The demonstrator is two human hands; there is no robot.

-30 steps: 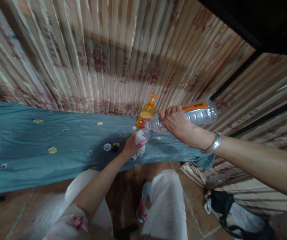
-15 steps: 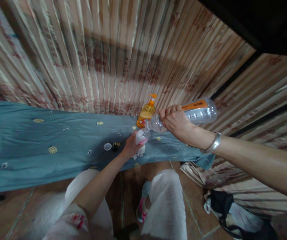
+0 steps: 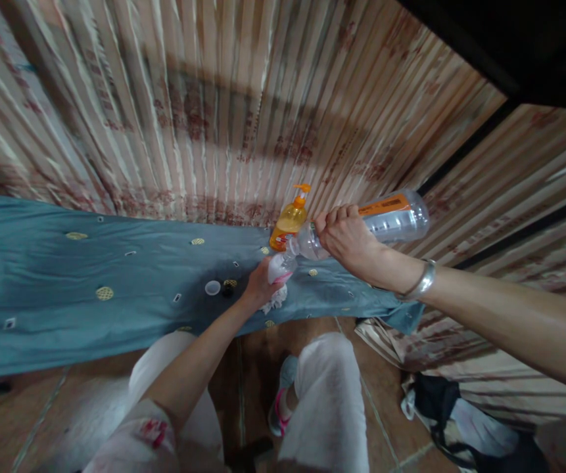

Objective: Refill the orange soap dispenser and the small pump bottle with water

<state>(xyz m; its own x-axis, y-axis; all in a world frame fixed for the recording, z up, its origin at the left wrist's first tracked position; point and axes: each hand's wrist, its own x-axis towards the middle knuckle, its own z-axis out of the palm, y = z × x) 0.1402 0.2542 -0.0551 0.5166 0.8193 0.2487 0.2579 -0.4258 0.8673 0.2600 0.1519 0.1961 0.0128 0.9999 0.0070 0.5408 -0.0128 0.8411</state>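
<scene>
My right hand (image 3: 346, 231) is wrapped round a large clear plastic bottle (image 3: 398, 217) with an orange label. The bottle is tipped, its neck pointing down and left. My left hand (image 3: 261, 286) grips a small clear bottle (image 3: 281, 268) with something pink on it, and the two bottle mouths meet or nearly meet. Just behind them stands an orange pump bottle (image 3: 288, 225) with yellow liquid. Under my left hand lies a crumpled whitish item (image 3: 276, 301). A white round cap (image 3: 212, 288) and a small dark piece (image 3: 227, 290) rest to the left.
A teal patterned cloth (image 3: 149, 276) covers the long narrow surface. Behind it hangs a pleated curtain (image 3: 223, 131). My knees are at the near edge. Dark and white bags or cloths (image 3: 480, 420) lie on the tiled floor at the lower right.
</scene>
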